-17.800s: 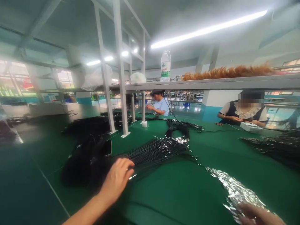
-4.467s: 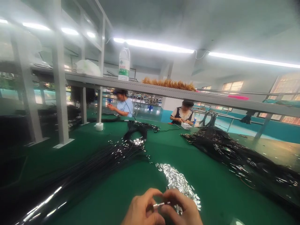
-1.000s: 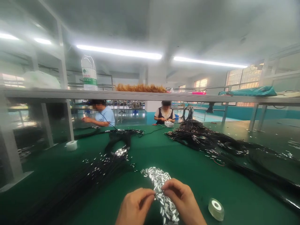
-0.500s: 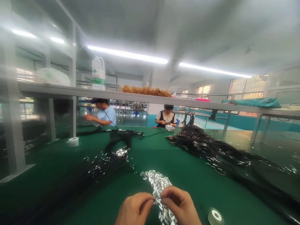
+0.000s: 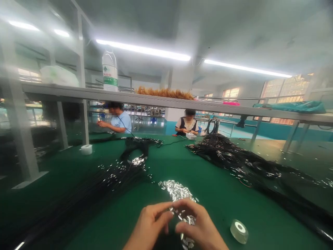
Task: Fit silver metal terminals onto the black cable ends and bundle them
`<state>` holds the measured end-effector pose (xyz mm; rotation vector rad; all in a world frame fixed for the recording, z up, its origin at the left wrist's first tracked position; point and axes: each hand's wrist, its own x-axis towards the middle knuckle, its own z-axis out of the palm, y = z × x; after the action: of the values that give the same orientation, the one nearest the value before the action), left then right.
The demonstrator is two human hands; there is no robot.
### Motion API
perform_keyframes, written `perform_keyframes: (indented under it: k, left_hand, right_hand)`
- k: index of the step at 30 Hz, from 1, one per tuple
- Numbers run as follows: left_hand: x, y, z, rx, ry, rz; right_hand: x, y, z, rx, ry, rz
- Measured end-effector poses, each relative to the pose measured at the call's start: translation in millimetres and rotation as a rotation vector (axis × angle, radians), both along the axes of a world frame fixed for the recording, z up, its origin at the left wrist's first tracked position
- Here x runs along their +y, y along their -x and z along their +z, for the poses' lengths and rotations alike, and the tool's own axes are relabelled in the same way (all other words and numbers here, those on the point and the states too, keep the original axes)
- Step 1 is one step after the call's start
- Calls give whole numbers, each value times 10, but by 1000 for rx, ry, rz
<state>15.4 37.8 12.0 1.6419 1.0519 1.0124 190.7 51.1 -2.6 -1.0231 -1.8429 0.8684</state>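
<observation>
A pile of small silvery metal sleeves (image 5: 179,190) lies on the green tabletop (image 5: 166,166) in front of me. Over its near part my left hand (image 5: 152,222) is closed, thumb and forefinger pinched together. What sits between those fingertips is too small to make out. My right hand (image 5: 199,222) curves over the sleeves with thumb and forefinger apart, its forefinger tip meeting the left fingertips. More sleeves show through the gap between my hands.
Black cables (image 5: 109,187) with shiny ends spread on the left, and a larger cable bundle (image 5: 223,149) on the right. A tape roll (image 5: 239,231) stands near my right hand; a white roll (image 5: 86,149) is farther left. Two people sit beyond the table, under a shelf (image 5: 145,98).
My right thumb and forefinger have opened from a pinch, and the right hand reaches over to the left fingertips. The left hand stays pinched. The view has tilted slightly down.
</observation>
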Motion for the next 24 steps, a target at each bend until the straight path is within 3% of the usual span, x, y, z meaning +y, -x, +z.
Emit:
perform_keyframes:
  k: [5,10,16,24]
  left_hand:
    - [71,161,-80,57,13,123]
    - [-3,166,-145,128,56,105]
    - [-24,98,-164,29,24,122]
    - [-42,47,-131,106,3,176]
  right_hand:
    - [94,-61,-188,-546,10,-226]
    - [113,124,-415,-616,58,-322]
    - [104,145,-328,-398,25,-360]
    - [197,-52,-307,245,160,-167]
